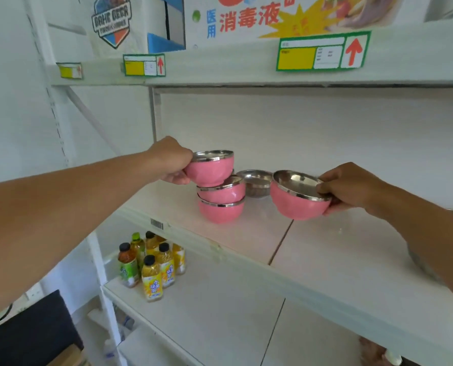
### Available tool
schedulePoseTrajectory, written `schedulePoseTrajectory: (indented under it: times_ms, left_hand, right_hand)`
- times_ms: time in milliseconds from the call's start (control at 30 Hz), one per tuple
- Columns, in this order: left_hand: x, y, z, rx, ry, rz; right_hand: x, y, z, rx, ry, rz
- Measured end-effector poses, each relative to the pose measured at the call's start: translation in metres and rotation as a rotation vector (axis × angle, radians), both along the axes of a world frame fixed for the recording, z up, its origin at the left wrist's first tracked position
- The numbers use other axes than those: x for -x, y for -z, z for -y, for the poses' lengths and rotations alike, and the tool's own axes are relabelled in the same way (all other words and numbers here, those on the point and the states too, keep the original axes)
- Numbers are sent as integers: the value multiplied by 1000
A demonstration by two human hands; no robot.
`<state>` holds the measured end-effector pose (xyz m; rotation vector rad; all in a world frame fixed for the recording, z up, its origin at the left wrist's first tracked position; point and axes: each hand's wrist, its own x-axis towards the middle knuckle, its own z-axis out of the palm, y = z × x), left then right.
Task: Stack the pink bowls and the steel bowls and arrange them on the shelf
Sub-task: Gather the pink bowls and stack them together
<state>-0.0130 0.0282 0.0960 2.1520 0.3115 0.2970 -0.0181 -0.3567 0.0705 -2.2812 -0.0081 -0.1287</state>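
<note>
Left hand [171, 165] grips a steel-lined round pink bowl [210, 167] above two stacked pink bowls [221, 204]; right hand [352, 187] clamps another pink bowl [296, 198]; a plain steel bowl [255, 182] sits between the hands.

Bright, even daylight; soft shadows; wide-angle bending at edges; slight blur throughout.

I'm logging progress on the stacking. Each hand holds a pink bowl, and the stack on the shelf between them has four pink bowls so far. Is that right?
Not quite. The head view shows the stack has two pink bowls, not four. The left hand holds a third pink bowl just above it; the right hand holds another pink bowl.
</note>
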Motion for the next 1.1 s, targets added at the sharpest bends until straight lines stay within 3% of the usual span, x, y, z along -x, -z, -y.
schedulePoseTrajectory:
  times_ms: [167,367,633,867,1100]
  left_hand:
    - [-27,17,-4,-15,133,-7]
    - [-40,37,4,-274,213,36]
    - [-36,38,3,-310,265,69]
    - [-24,28,-31,-355,228,83]
    - [4,30,-77,-524,178,24]
  right_hand:
    - [8,-10,-21,-38,115,19]
    - [19,-22,-34,-65,157,36]
    - [3,-55,-71,-89,129,129]
    - [-29,-76,-132,-55,53,149]
    - [-57,-56,-175,95,28,128]
